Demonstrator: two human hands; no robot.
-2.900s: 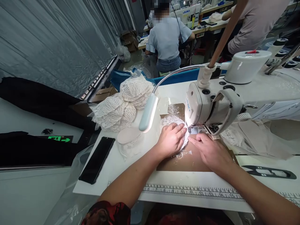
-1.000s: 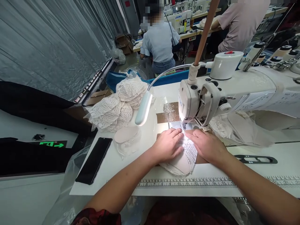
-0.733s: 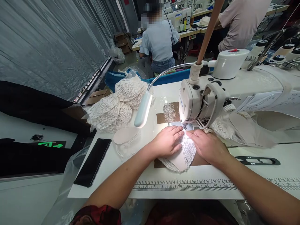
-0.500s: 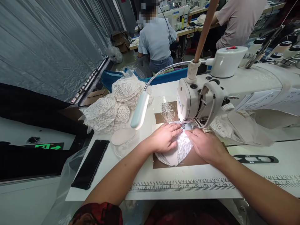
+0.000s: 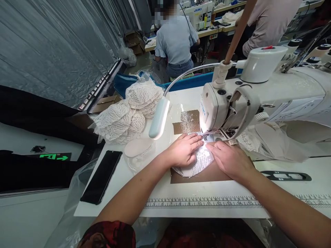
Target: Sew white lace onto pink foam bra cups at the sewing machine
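A white lace cup piece [image 5: 203, 162] with a smooth lining panel lies under the needle area of the sewing machine [image 5: 210, 108]. My left hand [image 5: 184, 150] rests flat on its left side, fingers stretched toward the presser foot. At the right edge of the lace, my right hand [image 5: 229, 160] has its fingers drawn together on the fabric, thumb and forefinger close to the foot. The lamp lights the stitching spot, and my fingers hide part of the lace. Beneath the piece is a brown plate [image 5: 204, 176] set in the white table.
Stacked lace pieces [image 5: 116, 120] lie at the back left, near a lamp [image 5: 159, 119] on a bendable neck. A phone [image 5: 102, 177] is at the left edge. More lace [image 5: 269, 139] lies right of the needle, behind a dark flat tool [image 5: 287, 175]. Two people sit beyond.
The lace piece has slid slightly forward under the machine, its near edge now farther from me. Both hands keep nearly the same place on it. The whole view has shifted a little.
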